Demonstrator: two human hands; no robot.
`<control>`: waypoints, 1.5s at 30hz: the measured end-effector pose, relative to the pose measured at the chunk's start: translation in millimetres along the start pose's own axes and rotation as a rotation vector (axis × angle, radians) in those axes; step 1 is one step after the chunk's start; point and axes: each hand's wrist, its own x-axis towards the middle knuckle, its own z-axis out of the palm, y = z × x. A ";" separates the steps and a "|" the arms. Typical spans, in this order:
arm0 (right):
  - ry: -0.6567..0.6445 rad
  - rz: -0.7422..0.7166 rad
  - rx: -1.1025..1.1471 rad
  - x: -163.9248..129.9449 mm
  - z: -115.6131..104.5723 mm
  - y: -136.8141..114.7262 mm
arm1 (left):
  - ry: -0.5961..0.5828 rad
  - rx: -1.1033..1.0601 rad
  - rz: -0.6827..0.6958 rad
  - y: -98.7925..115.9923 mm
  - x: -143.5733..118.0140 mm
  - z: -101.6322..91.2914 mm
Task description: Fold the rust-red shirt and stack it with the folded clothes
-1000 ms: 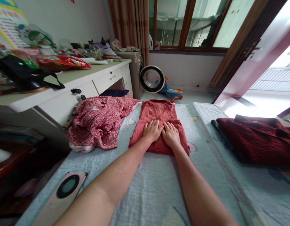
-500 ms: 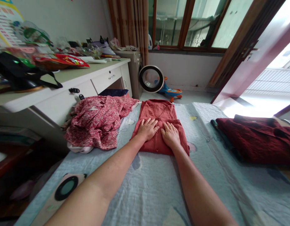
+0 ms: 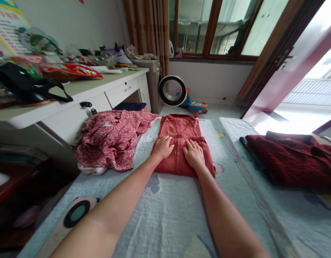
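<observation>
A folded rust-red buttoned garment (image 3: 179, 157) lies flat in front of me, its near part doubled over the far part, with a gathered seam across the middle. My left hand (image 3: 163, 147) rests palm down on its left side, fingers stretched out. On the right side my right hand (image 3: 194, 154) lies flat too, fingers a little apart. Several buttons run down the cloth between the two hands. Beneath the garment is a pale blue quilted bed cover (image 3: 171, 211).
A crumpled pink-red patterned garment (image 3: 111, 138) is heaped at the left. Folded dark red clothes (image 3: 294, 157) lie at the right. A cluttered desk (image 3: 85, 89) borders the bed's left side. Beyond stand a washing machine with its round door (image 3: 172, 90) open and a blue ride-on toy (image 3: 196, 105).
My left hand has slid slightly left and toward me across the garment, uncovering more of the button strip. My right hand has barely moved.
</observation>
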 end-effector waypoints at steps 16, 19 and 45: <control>-0.014 -0.039 -0.013 -0.7 -1.8 -1.0 | 0.095 -0.213 -0.457 -22.3 -71.9 -43.9; -0.018 -0.036 -0.011 0.3 -0.7 -0.2 | 0.130 -0.318 -0.312 -25.4 -74.9 -45.8; -0.012 -0.035 -0.002 0.3 -1.2 -0.6 | -0.013 0.117 -0.389 -16.4 -76.9 -54.0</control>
